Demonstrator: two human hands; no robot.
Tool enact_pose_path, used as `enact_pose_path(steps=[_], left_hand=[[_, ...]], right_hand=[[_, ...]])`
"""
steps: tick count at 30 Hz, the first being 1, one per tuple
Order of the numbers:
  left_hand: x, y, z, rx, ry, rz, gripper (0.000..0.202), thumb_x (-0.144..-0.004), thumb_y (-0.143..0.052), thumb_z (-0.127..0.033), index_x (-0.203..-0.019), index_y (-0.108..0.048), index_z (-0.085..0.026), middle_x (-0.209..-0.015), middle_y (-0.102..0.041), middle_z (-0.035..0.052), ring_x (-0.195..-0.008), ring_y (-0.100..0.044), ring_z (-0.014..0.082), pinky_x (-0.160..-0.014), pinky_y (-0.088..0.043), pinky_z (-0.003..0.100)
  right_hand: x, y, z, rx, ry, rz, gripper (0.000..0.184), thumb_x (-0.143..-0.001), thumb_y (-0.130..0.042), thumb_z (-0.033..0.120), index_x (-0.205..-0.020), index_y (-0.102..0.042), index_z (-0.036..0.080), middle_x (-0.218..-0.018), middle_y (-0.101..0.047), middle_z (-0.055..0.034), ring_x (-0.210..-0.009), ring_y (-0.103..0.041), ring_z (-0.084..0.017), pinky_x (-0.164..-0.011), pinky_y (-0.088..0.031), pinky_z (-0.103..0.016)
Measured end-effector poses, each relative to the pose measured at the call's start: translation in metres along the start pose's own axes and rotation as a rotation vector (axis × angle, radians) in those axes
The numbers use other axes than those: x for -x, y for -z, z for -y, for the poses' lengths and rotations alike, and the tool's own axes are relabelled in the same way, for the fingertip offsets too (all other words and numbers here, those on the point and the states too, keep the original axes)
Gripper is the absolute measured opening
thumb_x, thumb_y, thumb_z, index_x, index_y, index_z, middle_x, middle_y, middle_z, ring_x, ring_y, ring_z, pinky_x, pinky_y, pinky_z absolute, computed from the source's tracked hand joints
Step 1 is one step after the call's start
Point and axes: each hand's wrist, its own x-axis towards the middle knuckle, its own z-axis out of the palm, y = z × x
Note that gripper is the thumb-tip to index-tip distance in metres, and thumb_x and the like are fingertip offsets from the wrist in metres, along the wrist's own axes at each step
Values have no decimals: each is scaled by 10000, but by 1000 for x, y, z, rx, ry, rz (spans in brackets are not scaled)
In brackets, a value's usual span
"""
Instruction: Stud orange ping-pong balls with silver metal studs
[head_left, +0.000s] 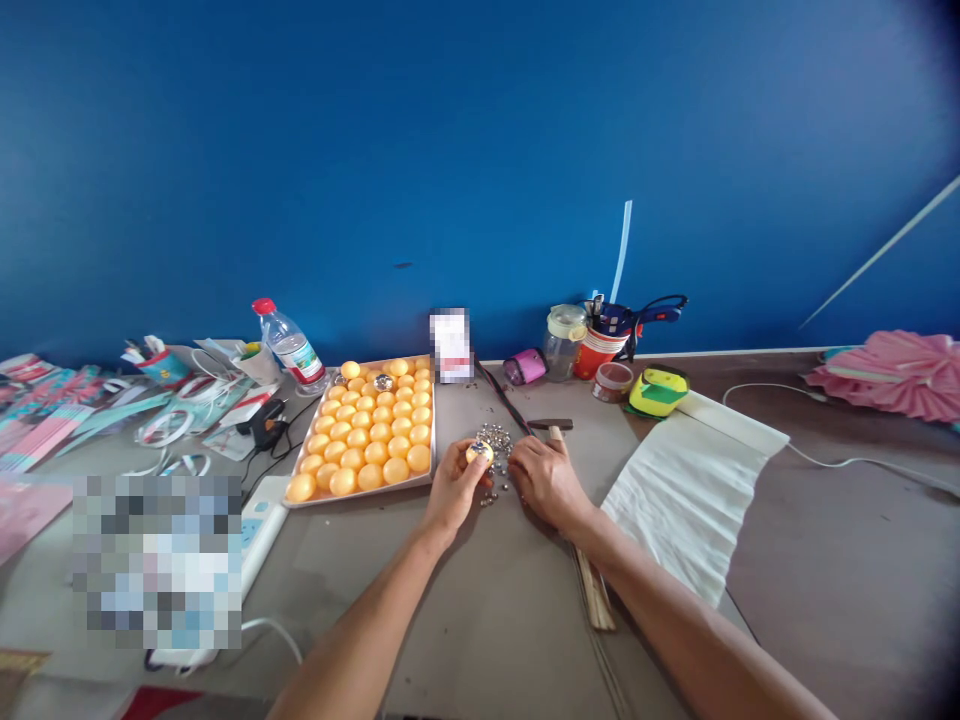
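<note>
My left hand (453, 488) is closed around an orange ping-pong ball (480, 456) with shiny silver pieces on its upper side. A loose pile of small silver beads (495, 438) lies on the table just beyond and between my hands. My right hand (546, 480) is at the pile's right edge, fingers curled and pressed together; what they pinch, if anything, is hidden. Under my right wrist lies a hammer (551, 424) with a wooden handle. Left of my left hand stands a shallow tray (369, 494) of orange ping-pong balls (358, 437), one of them silver-covered (383, 383).
A water bottle (294, 345), a lidded jar (564, 345), a red cup of tools (600, 350) and a yellow-green object (658, 390) stand along the blue wall. White cloth (686, 500) lies to the right. A power strip (262, 530) and papers are on the left.
</note>
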Motion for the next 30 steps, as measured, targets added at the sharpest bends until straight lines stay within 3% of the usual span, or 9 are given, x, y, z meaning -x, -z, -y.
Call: enact_pose_path(steps=[3,6,13,16,20,30], left_hand=[[0,0,-1,37,7,12,347,-752,-621,-423,-978,-547,-170,-827,-589,6,-591,-558,93,-583,-461,226],[0,0,-2,59,31,25,373,-742,-630,-436,-986,-543,-167,-830,-594,11,-584,-563,94,-569,-454,221],[-1,1,-1,177,52,48,390,-733,-642,-439,-972,-550,-145,-829,-594,25,-591,-550,92,-570,-448,218],[0,0,-2,218,52,71,379,-734,-647,-423,-975,-555,-146,-830,-596,25,-599,-558,92,-591,-454,227],[2,0,-5,249,71,125,379,-736,-654,-406,-1003,-545,-160,-814,-613,25,-620,-573,100,-604,-458,233],[2,-1,-7,235,79,139,433,-689,-703,-389,-1011,-519,-165,-819,-610,12,-594,-566,104,-584,-456,245]], right_hand=[[0,1,3,-204,-83,-99,159,-822,-445,187,-734,-576,208,-766,-627,-21,-740,-548,-172,-844,-324,-361],[-1,-2,4,-503,-222,-128,98,-787,-496,244,-717,-560,221,-686,-590,-2,-654,-516,-166,-686,-377,-309],[-5,-6,8,-1235,-460,-77,237,-694,-654,409,-673,-545,200,-525,-435,58,-471,-343,-83,-470,-267,-230],[-5,-1,13,-1473,-479,-36,245,-658,-697,390,-689,-563,186,-577,-490,45,-479,-378,-66,-470,-288,-218],[-4,4,21,-1517,-483,66,266,-617,-731,354,-773,-598,184,-669,-567,20,-497,-439,-69,-468,-321,-217],[1,-6,18,-1325,-446,-24,237,-674,-702,375,-717,-580,177,-599,-504,46,-546,-415,-80,-527,-315,-220]])
